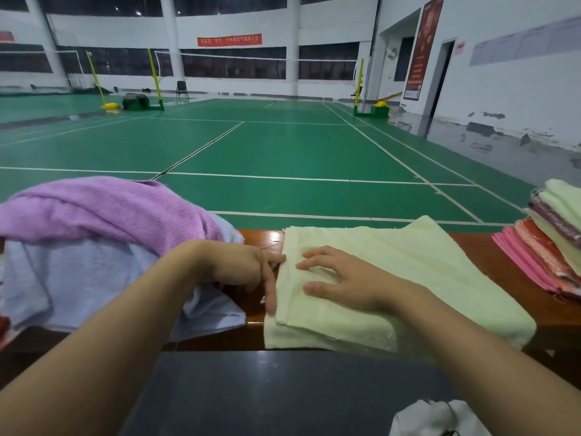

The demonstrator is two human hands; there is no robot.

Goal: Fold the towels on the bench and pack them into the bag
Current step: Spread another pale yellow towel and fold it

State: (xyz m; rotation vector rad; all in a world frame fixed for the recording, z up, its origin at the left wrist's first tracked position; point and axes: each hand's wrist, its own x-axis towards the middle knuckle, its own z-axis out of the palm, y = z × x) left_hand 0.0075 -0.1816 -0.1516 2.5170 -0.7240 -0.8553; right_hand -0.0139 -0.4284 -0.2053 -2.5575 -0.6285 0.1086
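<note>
Pale green towel [408, 278] is folded on the worktop [471, 243]. Right hand [339, 278] lies flat on top, fingers spread. Left hand [248, 265] touches its left edge with straight fingers, gripping nothing.

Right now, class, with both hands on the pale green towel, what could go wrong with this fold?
1. The green towel overhangs the bench edge nearest the person; it may slide off.
2. The left hand touches only the towel's edge, so the layers could shift when the right hand lifts.
3. The purple towel heap could spill over.
</note>
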